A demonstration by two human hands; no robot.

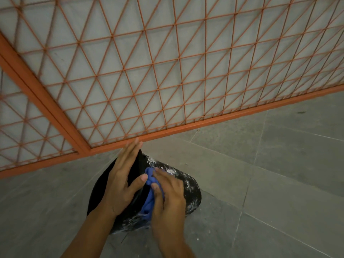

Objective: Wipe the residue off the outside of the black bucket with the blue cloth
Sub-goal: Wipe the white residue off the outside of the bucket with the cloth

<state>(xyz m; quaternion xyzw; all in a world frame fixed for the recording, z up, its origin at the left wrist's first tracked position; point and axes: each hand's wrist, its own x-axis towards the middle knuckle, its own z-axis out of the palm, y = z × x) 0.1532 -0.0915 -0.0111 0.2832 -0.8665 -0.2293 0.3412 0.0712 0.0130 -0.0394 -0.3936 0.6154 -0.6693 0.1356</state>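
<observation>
Head view gave us one black bucket (189, 185), lying tipped on the grey tiled floor (279, 164) just in front of the orange mesh fence (149, 71). We counted two hands, one cloth and one bucket, all gathered low in the middle of the picture.

The left hand (123, 181) lay flat across the bucket's dark side, fingers straight and close together, reaching toward the fence rail, thumb spread out to the right. It gripped nothing; it only pressed on the bucket.

The right hand (167, 192) held the one blue cloth (149, 198), fingers curled over the bunched fabric and pushing it against the bucket's outer wall. The cloth showed as a crumpled strip between the two hands, touching the left thumb's tip at its upper end.

White residue (190, 185) speckled the bucket's outside: we saw patches above the right hand near the upper edge, more on the wall to the right of that hand, and more along the lower edge beneath the cloth. A few white flecks also lay on the floor below the bucket. The fence had one thick upright post at the left and one thick bottom rail.
</observation>
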